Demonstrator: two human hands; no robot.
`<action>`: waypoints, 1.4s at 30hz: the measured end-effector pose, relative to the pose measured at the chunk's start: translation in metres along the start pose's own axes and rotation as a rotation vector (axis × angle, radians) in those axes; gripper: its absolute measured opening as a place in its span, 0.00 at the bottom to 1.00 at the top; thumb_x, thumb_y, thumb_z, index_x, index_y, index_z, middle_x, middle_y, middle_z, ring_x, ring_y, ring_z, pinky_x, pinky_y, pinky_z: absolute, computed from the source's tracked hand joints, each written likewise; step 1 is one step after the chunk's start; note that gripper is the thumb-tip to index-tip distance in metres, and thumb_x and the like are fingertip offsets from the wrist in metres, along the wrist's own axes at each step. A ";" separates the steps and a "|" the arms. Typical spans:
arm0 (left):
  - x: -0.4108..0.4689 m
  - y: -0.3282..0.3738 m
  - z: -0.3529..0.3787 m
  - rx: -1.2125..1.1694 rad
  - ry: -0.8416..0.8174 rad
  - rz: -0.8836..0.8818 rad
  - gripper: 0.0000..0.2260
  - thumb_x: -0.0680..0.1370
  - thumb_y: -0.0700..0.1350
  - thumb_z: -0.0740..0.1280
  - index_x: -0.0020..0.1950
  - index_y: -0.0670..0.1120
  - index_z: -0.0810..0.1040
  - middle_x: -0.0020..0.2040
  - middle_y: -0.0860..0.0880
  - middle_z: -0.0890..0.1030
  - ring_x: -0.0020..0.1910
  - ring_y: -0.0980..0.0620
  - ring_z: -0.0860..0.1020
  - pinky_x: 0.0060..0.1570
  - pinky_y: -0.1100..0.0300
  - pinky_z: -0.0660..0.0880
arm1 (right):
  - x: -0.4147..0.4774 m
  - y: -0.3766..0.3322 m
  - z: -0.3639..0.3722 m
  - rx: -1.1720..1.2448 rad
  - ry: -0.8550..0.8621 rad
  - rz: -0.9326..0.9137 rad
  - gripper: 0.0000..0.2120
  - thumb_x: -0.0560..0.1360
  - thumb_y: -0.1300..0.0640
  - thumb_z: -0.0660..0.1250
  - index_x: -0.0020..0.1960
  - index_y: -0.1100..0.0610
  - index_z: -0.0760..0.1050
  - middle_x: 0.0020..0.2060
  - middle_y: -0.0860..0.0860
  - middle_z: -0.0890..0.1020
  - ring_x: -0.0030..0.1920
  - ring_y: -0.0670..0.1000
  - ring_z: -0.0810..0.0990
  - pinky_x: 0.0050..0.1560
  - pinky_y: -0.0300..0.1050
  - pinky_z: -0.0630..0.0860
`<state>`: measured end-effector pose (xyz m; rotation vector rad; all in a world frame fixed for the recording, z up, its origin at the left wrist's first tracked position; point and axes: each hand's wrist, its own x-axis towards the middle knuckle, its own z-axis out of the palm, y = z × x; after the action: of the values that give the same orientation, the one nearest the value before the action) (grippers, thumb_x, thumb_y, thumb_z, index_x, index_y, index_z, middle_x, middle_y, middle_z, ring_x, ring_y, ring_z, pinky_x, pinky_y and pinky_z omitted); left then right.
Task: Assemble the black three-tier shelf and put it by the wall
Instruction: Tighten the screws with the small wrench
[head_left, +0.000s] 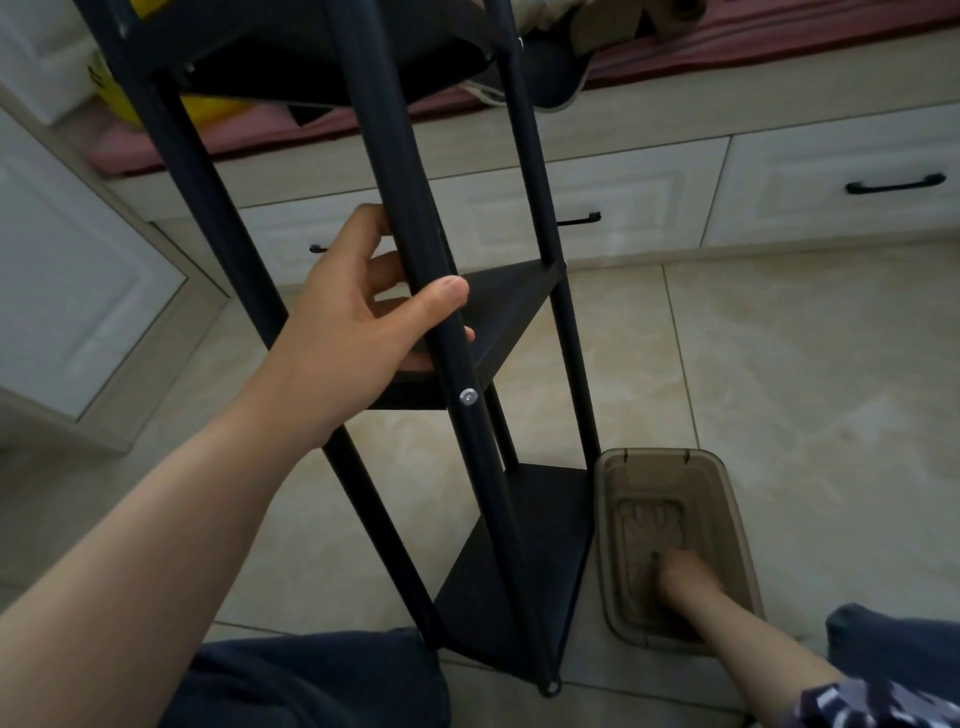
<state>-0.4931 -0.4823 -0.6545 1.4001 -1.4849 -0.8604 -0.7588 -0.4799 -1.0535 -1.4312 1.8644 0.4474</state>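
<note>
Shelf (519, 571) is standing on tiled floor (805, 389), in front of white drawers (623, 208). L hand (358, 322) is gripping its front pole (384, 171) just above mid tier, thumb and fingers wrapping round it. R hand (685, 577) is reaching into brown bin (660, 453) just beside bottom tier; blurred, can't tell if open or closed.

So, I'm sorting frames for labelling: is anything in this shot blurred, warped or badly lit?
Head view: the right hand in the brown bin is motion-blurred, its fingers unreadable; the left hand on the shelf pole is sharp; wide-angle bends the drawer fronts and floor tile lines; soft, even light, no hard shadows; the black tiers lose detail, only the screw glints.
</note>
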 end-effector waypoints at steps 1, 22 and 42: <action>0.000 0.000 0.000 -0.004 -0.002 0.000 0.15 0.79 0.43 0.71 0.61 0.57 0.72 0.53 0.51 0.82 0.45 0.48 0.87 0.41 0.56 0.84 | 0.001 -0.001 0.001 -0.005 -0.006 -0.012 0.18 0.84 0.61 0.49 0.67 0.60 0.73 0.66 0.58 0.76 0.65 0.57 0.76 0.62 0.48 0.73; -0.004 -0.004 -0.025 -0.028 -0.051 -0.014 0.14 0.79 0.42 0.70 0.59 0.57 0.71 0.55 0.50 0.81 0.45 0.49 0.86 0.39 0.58 0.83 | -0.092 -0.079 -0.142 -0.037 -0.019 -0.296 0.08 0.71 0.62 0.74 0.49 0.64 0.81 0.39 0.54 0.82 0.39 0.52 0.81 0.36 0.43 0.79; -0.003 -0.014 -0.034 -0.160 0.151 -0.008 0.05 0.83 0.46 0.64 0.57 0.47 0.75 0.42 0.48 0.83 0.41 0.46 0.85 0.43 0.56 0.83 | -0.257 -0.171 -0.279 0.458 0.202 -0.930 0.08 0.82 0.62 0.59 0.58 0.54 0.74 0.38 0.52 0.85 0.31 0.45 0.81 0.30 0.34 0.71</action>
<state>-0.4567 -0.4782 -0.6558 1.3227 -1.2696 -0.8405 -0.6643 -0.5432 -0.6534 -1.8322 1.1217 -0.5557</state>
